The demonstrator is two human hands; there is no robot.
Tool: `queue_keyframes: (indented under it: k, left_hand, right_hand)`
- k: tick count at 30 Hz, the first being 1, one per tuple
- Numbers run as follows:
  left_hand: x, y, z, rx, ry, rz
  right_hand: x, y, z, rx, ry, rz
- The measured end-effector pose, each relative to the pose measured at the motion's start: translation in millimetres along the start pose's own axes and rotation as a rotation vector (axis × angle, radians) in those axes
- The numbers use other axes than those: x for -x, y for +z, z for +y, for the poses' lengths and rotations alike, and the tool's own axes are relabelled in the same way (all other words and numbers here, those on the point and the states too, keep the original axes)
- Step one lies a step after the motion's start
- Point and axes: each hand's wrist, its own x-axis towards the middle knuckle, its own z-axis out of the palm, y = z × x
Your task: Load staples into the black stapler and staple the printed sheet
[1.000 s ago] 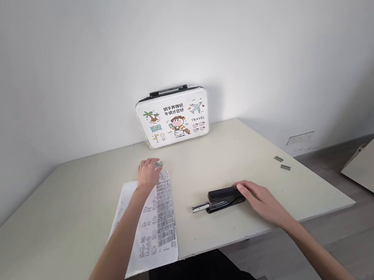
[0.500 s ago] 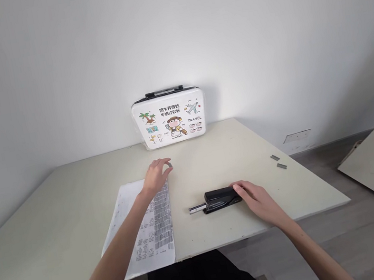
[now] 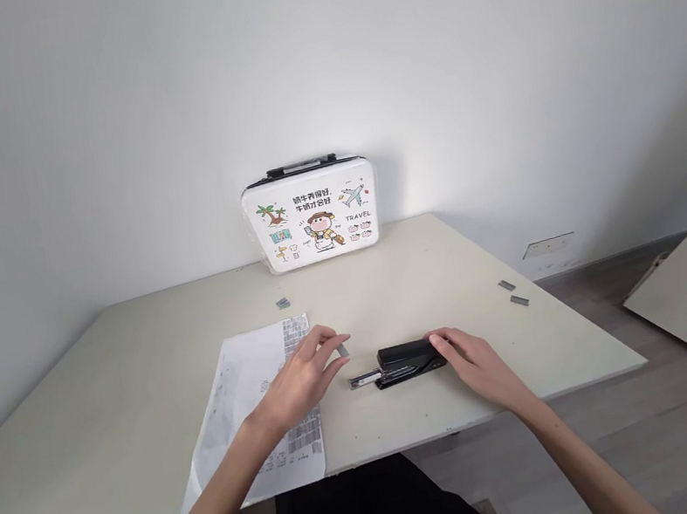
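Observation:
Between thumb and fingers, my left hand [image 3: 302, 378] pinches a small grey strip of staples [image 3: 342, 350], just above and left of the stapler's pulled-out tray. The black stapler [image 3: 410, 360] lies on the table with its metal staple tray [image 3: 365, 379] sticking out to the left. My right hand [image 3: 474, 362] grips the stapler's right end, the thumb on its top. Under my left hand and forearm lies a printed sheet of paper [image 3: 248, 358], partly covered by them.
Staple strips lie beyond the paper [image 3: 283, 303], and two more staple strips [image 3: 520, 300] rest near the table's right edge. A white case [image 3: 316, 217] with cartoon prints leans against the wall at the back of the pale table [image 3: 110, 404].
My left hand has moved toward me and right, carrying the staple strip close to the stapler's tray. This uncovers staple strips behind the paper. My right hand stays on the stapler.

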Motion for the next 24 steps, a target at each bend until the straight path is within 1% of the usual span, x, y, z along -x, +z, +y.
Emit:
queue_keyframes:
  k: [4, 9, 15, 19, 24]
  left_hand:
    - [6, 6, 3, 0.019, 0.005, 0.007]
    - [10, 19, 1, -0.004, 0.030, 0.083]
    - [11, 35, 13, -0.011, -0.030, 0.165]
    - [10, 42, 21, -0.049, -0.057, 0.175]
    - [10, 47, 23, -0.069, -0.077, 0.172]
  right_hand:
    - [0, -1, -1, 0.004, -0.001, 0.003]
    - [1, 0, -2, 0.011, -0.007, 0.012]
    - [1, -1, -1, 0.029, -0.019, 0.022]
    - [1, 0, -1, 0.016, -0.012, 0.015]
    - [1, -1, -2, 0.006, 0.000, 0.009]
